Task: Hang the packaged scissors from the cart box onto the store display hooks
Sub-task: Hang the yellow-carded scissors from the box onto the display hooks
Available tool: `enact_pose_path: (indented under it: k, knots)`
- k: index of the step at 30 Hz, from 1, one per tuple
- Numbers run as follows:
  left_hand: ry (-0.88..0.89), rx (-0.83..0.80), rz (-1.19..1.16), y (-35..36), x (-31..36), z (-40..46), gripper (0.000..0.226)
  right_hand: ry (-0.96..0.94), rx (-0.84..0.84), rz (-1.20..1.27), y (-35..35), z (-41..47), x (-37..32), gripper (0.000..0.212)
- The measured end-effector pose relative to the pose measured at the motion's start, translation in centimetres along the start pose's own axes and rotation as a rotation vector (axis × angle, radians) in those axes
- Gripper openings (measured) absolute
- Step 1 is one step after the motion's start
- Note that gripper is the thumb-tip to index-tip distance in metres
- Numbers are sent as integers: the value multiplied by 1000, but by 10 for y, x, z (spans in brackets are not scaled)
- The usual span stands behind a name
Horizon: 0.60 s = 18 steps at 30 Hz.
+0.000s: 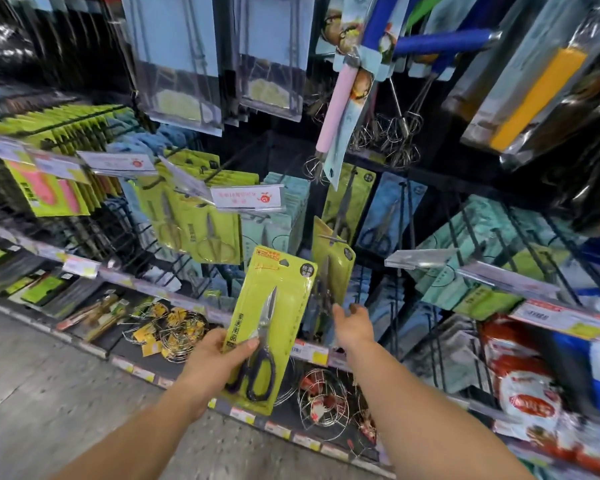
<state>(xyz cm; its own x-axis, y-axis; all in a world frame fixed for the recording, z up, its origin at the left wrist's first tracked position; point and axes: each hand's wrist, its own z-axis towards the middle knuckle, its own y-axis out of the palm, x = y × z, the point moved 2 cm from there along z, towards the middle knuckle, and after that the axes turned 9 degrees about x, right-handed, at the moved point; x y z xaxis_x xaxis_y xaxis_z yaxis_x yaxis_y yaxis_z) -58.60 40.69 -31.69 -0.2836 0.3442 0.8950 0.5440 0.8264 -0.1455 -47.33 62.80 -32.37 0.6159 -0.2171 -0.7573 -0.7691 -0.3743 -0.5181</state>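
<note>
My left hand (219, 355) grips a packaged pair of scissors (269, 329) low in the middle of the frame, thumb curled over the front of the yellow-green card, fingers behind it. The pack stands nearly upright, tilted a little to the right, with the dark handles at the bottom and the blades pointing up. Its top edge with the hanging hole sits just below a white price tag (246, 198) on the display.

My right hand (352, 325) reaches forward just right of that pack, fingers at the lower edge of another yellow-green scissors pack (335, 268) that hangs in the centre of the frame. Motion blur hides the fingertips, so I cannot tell whether they pinch that pack or only touch it.

Around them, in the middle band of the frame, more yellow-green and pale blue packs hang on black wire hooks (222, 169). Wire whisks (395, 133) hang in the upper centre. A shelf (174, 344) along the lower left carries coiled wire items. The grey floor (32, 375) fills the lower left corner.
</note>
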Motion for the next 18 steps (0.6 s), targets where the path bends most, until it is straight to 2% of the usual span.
enact_pose_path:
  k: [3,5,8,10,13,18]
  knots:
    - [0,-23,-6,2,4,3,26,-35,-13,-15,-11,-7,5,58]
    - [1,-46,-21,4,8,4,25,-53,-76,7,-19,-21,6,48]
    - [35,-66,-2,9,15,5,30,-16,-418,230,-24,-53,7,23]
    - [53,-78,-17,18,20,4,29,-73,-544,230,-22,-72,9,27]
    - [79,-108,-18,36,30,-1,25,-205,-452,230,-17,-86,10,21]
    - [99,-126,1,59,38,-3,30,-250,-276,279,-27,-82,12,12]
